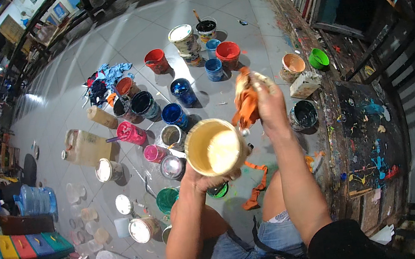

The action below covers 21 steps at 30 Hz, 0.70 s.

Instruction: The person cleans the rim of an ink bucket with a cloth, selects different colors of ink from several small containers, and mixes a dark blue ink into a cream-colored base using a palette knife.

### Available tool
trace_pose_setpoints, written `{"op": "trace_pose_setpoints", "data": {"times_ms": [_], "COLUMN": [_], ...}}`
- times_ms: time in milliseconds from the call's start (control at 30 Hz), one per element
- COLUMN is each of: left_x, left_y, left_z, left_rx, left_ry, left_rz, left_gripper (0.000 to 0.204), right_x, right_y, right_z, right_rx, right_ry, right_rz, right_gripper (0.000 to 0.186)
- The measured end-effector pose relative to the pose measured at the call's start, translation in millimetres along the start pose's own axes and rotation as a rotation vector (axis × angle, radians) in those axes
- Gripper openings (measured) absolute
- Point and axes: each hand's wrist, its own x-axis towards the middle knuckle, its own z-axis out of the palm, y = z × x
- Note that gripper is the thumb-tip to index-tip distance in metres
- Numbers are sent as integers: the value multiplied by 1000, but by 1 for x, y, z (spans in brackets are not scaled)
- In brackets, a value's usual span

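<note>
My left hand (203, 181) is closed round the lower side of a pale yellow plastic tub (201, 154), tilted so that I look into its mouth. Light paint or residue coats the tub's inside. In my right hand (272, 106), held up beyond the tub's right rim, an orange cloth rag (246, 104) with pale smears is gripped and hangs down. The rag's lower end is close to the rim; whether it touches I cannot tell. A strip of orange cloth (257, 190) lies on the floor between my legs.
Several paint pots crowd the tiled floor, among them a red tub (229, 56), a blue cup (183, 92) and a pink cup (131, 133). A translucent jerrycan (86, 147) stands left. Beside a pile of rags (107, 82) are more pots. A paint-stained wooden bench (355, 133) runs along the right.
</note>
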Motion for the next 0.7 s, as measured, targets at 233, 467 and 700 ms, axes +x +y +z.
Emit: {"op": "trace_pose_setpoints", "data": {"times_ms": [233, 467, 700], "left_x": [-3, 7, 23], "left_y": [24, 16, 12], "left_z": [4, 35, 16], "left_rx": [6, 267, 404], "left_ry": [-141, 364, 412], "left_rz": [354, 970, 1307], "left_gripper": [60, 55, 54], "right_x": [-36, -52, -75], "right_y": [8, 18, 33], "right_z": [28, 42, 66], "right_rx": [-105, -145, -172], "right_ry": [-32, 9, -141], "right_rz": [-201, -235, -295], "right_gripper": [36, 45, 47]}}
